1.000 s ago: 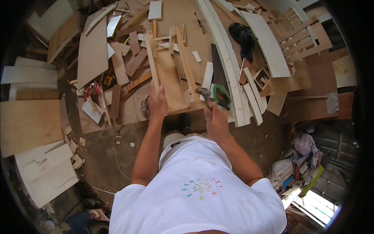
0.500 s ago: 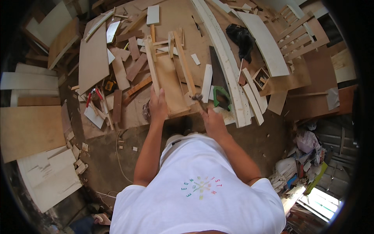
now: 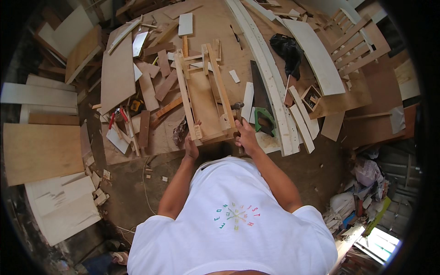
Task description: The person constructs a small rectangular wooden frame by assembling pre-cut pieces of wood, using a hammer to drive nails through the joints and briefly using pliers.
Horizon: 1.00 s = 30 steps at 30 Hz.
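Note:
A narrow wooden frame [image 3: 225,95], with two long rails and short crosspieces, lies on the workbench in front of me. My left hand [image 3: 191,146] is closed at the near end of its left rail [image 3: 185,96]; part of the fingers is hidden. Beside the near end of the right rail, my right hand [image 3: 247,138] grips a hammer [image 3: 237,106] by the handle, its head pointing away from me. A plain board [image 3: 205,98] shows between the rails.
The workbench [image 3: 217,25] carries scattered offcuts. Red-handled pliers [image 3: 123,115] and a yellow-black tape measure [image 3: 136,106] lie left. On the right are a green-handled saw [image 3: 264,122], long white strips [image 3: 276,91], a black bag [image 3: 287,50] and a small wooden box [image 3: 311,97].
My left hand has slid along the left rail to its near end. The hammer in my right hand has swung more upright, with its head beside the right rail.

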{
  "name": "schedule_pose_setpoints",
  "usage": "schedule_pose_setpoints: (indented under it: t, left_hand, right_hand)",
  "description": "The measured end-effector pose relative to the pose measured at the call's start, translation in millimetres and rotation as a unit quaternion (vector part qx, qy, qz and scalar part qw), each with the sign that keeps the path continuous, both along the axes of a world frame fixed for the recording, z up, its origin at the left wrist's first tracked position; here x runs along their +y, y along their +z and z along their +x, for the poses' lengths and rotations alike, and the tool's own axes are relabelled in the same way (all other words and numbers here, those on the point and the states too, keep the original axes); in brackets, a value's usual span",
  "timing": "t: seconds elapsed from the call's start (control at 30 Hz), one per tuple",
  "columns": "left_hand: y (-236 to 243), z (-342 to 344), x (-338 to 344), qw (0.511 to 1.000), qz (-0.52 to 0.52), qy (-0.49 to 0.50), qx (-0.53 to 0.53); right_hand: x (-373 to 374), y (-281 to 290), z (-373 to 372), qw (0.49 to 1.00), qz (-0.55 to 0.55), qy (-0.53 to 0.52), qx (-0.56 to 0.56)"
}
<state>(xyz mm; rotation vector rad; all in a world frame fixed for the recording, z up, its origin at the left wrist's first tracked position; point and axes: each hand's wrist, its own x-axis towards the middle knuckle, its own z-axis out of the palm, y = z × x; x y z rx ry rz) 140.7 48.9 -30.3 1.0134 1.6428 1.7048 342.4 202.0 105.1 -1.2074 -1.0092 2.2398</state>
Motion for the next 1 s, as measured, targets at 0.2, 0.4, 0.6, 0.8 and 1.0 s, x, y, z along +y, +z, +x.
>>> schedule_pose_setpoints:
  t: [0.2,0.4,0.6,0.8,1.0]
  left_hand:
    - [30.0,8.5,-1.1,0.987,0.014,0.032,0.157]
    - [51.0,0.9,17.6,0.988,0.049,0.068,0.127]
    - [129.6,-12.4,71.7,0.985,0.115,0.087,-0.097]
    - [230.0,-51.3,106.8,0.971,0.093,0.123,-0.185]
    - [278.0,-37.3,104.6,0.941,0.025,0.151,-0.304]
  right_hand:
    - [9.7,0.6,-2.7,0.993,0.085,0.078,0.003]
    - [25.2,19.8,-18.6,0.985,0.172,0.022,0.002]
    - [55.5,72.1,-39.8,0.982,0.120,0.032,0.139]
    - [71.8,122.7,-47.3,0.957,0.252,0.032,0.137]
    - [52.7,136.0,-8.3,0.973,0.215,0.083,0.006]
